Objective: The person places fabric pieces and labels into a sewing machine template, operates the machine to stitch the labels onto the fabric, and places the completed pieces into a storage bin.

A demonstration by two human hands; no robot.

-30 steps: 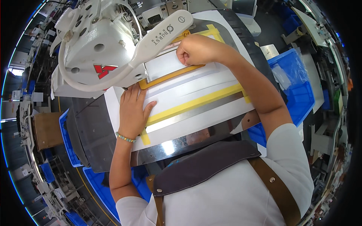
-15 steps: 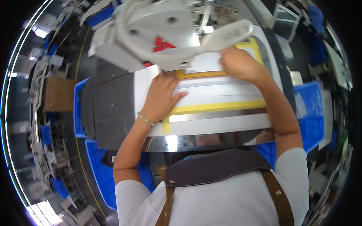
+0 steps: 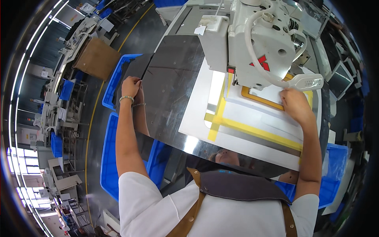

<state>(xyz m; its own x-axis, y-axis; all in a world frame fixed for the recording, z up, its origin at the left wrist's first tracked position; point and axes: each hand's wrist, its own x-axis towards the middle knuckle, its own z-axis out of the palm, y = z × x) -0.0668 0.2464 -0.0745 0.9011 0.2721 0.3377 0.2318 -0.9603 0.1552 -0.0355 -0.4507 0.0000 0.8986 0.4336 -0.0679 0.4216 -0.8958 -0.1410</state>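
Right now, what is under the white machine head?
Below the machine head, I see the near side of an amber frame, white material inside it and, nearer you, yellow tape. What lies directly beneath the head is covered.

A wide, dark, mirror-smooth work surface (image 3: 169,91) slopes across the middle of the view, dotted with a few small round marks. A bright patch of light glares near its front edge, with a person's reflection beside it. On its right part lies a large white sheet (image 3: 193,127), one pointed corner aimed toward the lower left. Strips of yellow tape (image 3: 256,130) run along the sheet's front and left portions, crossing near that corner. Farther back, above the sheet, sits an amber-coloured frame (image 3: 262,102) around a pale panel (image 3: 265,93), partly hidden by machinery.
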